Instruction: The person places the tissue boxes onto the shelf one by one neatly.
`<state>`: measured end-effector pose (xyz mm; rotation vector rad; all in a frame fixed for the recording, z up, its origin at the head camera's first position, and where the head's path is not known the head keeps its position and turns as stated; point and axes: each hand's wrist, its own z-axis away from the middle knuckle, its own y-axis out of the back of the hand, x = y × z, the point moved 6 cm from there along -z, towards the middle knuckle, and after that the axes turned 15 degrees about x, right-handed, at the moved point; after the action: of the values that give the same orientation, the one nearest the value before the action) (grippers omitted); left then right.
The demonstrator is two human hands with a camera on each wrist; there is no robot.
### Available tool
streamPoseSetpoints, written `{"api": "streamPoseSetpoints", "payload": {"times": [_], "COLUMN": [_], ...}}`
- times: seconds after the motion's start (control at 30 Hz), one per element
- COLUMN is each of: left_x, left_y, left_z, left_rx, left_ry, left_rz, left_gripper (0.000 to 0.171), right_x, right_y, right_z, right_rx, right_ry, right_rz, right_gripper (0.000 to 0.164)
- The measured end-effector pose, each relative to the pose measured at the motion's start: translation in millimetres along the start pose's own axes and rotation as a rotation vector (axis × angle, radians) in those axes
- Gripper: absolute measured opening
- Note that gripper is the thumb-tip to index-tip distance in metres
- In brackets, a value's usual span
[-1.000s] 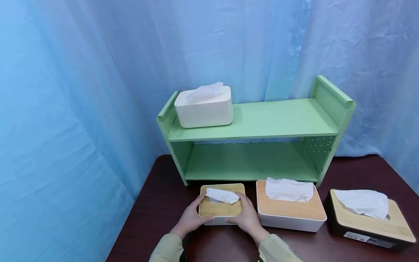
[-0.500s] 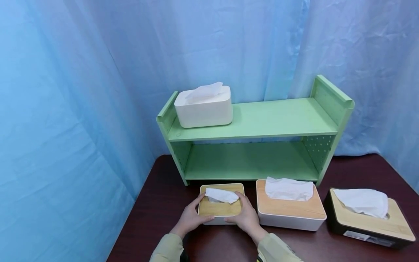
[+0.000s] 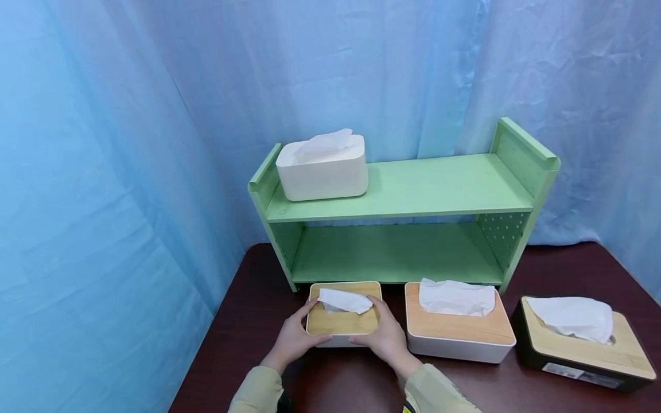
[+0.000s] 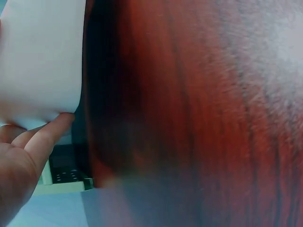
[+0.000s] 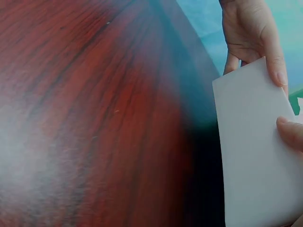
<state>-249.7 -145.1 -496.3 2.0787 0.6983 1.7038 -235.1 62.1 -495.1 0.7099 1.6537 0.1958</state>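
Observation:
Both hands hold a small tissue box with a light wooden lid and white sides, a white tissue standing out of its slot. My left hand grips its left end, thumb at the near side and fingers along the far left. At the right end my right hand grips it the same way. In the left wrist view, fingers of the left hand reach under the edge of the white box. The right wrist view shows the right thumb against the box's white side.
A green two-tier shelf stands behind, with a white tissue box at its upper left. Right of the hands are a larger wood-lidded white tissue box and a black-sided one. All stand on a dark red table.
Over the last half second both hands have carried the small tissue box slightly left and up in the head view. Before that they barely moved. The other boxes stay in place.

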Motion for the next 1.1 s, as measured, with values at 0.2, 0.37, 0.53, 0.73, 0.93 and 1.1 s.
{"api": "streamPoseSetpoints", "payload": {"times": [0.2, 0.37, 0.53, 0.73, 0.93, 1.1], "left_x": [11.1, 21.8, 31.2, 45.9, 63.3, 77.7], "left_y": [14.7, 26.1, 35.0, 41.4, 41.4, 35.8], "left_z": [-2.8, -3.6, -2.2, 0.2, 2.6, 2.9], "left_rx": [0.041, 0.081, 0.113, 0.158, 0.174, 0.147], "left_ry": [-0.004, -0.033, -0.055, -0.106, -0.128, -0.131], "left_rz": [-0.012, -0.008, 0.023, 0.058, 0.090, 0.147], "left_gripper": [0.087, 0.085, 0.084, 0.081, 0.078, 0.077], "right_x": [-15, -29, -38, -50, -57, -59], "right_y": [8, 18, 25, 40, 58, 75], "right_z": [-6, -9, -11, -13, -15, -18], "right_rx": [-0.017, -0.038, -0.048, -0.025, -0.026, -0.046], "right_ry": [0.008, 0.022, 0.020, 0.047, 0.045, 0.028], "right_rz": [0.012, 0.011, 0.015, 0.011, 0.024, 0.061], "right_gripper": [0.095, 0.094, 0.095, 0.095, 0.095, 0.097]}}
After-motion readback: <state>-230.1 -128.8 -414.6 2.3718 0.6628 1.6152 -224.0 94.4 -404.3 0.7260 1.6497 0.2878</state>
